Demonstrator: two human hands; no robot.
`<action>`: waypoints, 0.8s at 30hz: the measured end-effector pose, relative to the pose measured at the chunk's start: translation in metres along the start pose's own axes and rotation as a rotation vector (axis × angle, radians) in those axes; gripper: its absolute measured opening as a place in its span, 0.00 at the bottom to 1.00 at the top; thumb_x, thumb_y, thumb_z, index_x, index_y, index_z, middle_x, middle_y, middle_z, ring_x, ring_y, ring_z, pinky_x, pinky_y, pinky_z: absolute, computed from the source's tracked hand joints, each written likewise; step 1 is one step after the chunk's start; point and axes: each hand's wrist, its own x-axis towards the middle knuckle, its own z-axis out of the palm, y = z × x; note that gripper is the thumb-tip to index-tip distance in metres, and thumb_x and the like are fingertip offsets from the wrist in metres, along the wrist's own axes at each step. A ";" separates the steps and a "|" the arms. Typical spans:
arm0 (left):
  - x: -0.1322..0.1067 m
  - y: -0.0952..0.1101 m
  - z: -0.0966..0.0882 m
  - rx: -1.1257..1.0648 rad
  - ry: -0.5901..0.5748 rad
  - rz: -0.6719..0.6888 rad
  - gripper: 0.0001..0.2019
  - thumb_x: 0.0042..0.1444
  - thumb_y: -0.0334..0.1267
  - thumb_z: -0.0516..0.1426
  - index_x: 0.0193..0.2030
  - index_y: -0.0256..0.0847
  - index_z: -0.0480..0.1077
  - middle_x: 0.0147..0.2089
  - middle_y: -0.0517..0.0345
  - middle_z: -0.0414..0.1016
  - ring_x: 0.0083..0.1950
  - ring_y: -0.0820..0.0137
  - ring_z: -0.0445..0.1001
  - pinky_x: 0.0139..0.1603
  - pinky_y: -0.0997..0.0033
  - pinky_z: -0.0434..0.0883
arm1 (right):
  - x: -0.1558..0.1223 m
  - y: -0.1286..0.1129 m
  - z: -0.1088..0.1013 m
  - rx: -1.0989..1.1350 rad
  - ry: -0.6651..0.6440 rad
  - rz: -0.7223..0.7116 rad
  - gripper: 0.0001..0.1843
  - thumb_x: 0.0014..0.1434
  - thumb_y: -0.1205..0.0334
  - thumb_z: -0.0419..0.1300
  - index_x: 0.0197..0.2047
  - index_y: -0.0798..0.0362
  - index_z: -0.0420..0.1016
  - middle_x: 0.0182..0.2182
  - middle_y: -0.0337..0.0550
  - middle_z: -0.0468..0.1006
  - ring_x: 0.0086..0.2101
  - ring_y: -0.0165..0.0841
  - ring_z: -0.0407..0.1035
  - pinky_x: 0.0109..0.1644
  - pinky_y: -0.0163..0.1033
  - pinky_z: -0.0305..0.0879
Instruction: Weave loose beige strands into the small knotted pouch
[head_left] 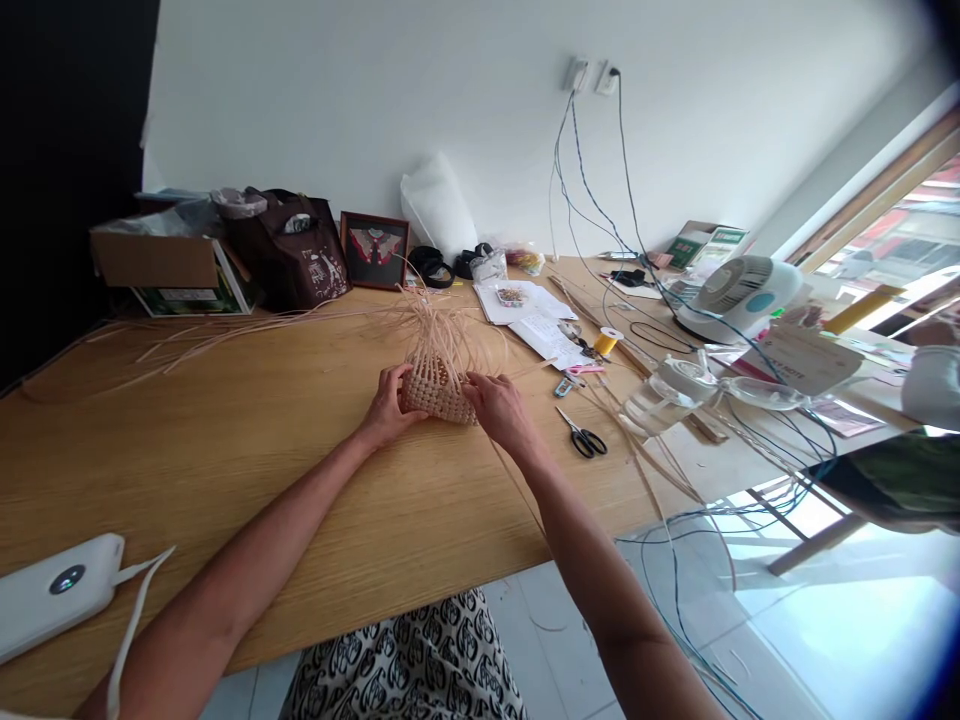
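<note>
Mid-table, a small woven basket (439, 390) of pale cane sits on the oak-veneer table (225, 470), between the two hands. Its woven body lies with the long axis running roughly across the view, tipped slightly down to the right, and loose strands (442, 320) fan out from its far edge toward the wall.

Grip: the left hand (386, 405) rests against the basket's left end, fingers curled onto the weave. The right hand (499, 410) lies over the right end, fingers bent down and somewhat spread. Neither hand is clearly nearer; each touches one end. Whether either hand pinches a strand cannot be told, as the fingertips are lost against the weave.

Right of the basket lie scissors (581, 435) with dark handles, a yellow spool (607, 340), and papers (532, 320). Further right stands a small white fan (742, 295). Beyond the basket are a framed picture (373, 250) and a brown tote bag (289, 250). Well left of the basket, near the table edge, lies a white power bank (60, 590).

Hidden: the basket's underside, its inside and the strands' roots.
</note>
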 end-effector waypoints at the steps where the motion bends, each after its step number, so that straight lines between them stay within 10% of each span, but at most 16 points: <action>1: 0.000 0.001 -0.001 0.013 0.003 0.019 0.39 0.40 0.41 0.65 0.58 0.46 0.52 0.59 0.47 0.52 0.60 0.59 0.59 0.54 0.55 0.66 | 0.000 -0.002 -0.001 -0.028 -0.033 0.006 0.14 0.63 0.59 0.47 0.41 0.52 0.73 0.35 0.50 0.78 0.37 0.40 0.69 0.43 0.42 0.59; 9: -0.001 0.007 -0.005 0.095 -0.058 0.110 0.39 0.38 0.42 0.66 0.55 0.44 0.51 0.65 0.41 0.46 0.66 0.53 0.51 0.60 0.50 0.60 | 0.023 -0.002 -0.013 0.177 -0.389 0.161 0.09 0.53 0.58 0.58 0.27 0.54 0.72 0.20 0.39 0.69 0.23 0.30 0.62 0.27 0.34 0.53; 14: -0.001 0.006 -0.004 0.184 -0.023 0.165 0.38 0.36 0.44 0.67 0.53 0.44 0.53 0.63 0.42 0.49 0.65 0.53 0.51 0.61 0.49 0.58 | 0.026 0.012 -0.007 1.153 -0.611 0.332 0.14 0.51 0.54 0.60 0.33 0.57 0.72 0.16 0.31 0.60 0.16 0.20 0.45 0.17 0.29 0.40; 24: -0.002 0.002 -0.002 0.169 0.037 0.171 0.35 0.38 0.44 0.66 0.50 0.45 0.53 0.60 0.44 0.51 0.63 0.54 0.56 0.54 0.52 0.66 | 0.039 0.014 -0.012 1.499 -0.128 0.503 0.06 0.51 0.66 0.58 0.35 0.54 0.67 0.30 0.38 0.75 0.15 0.17 0.47 0.15 0.25 0.43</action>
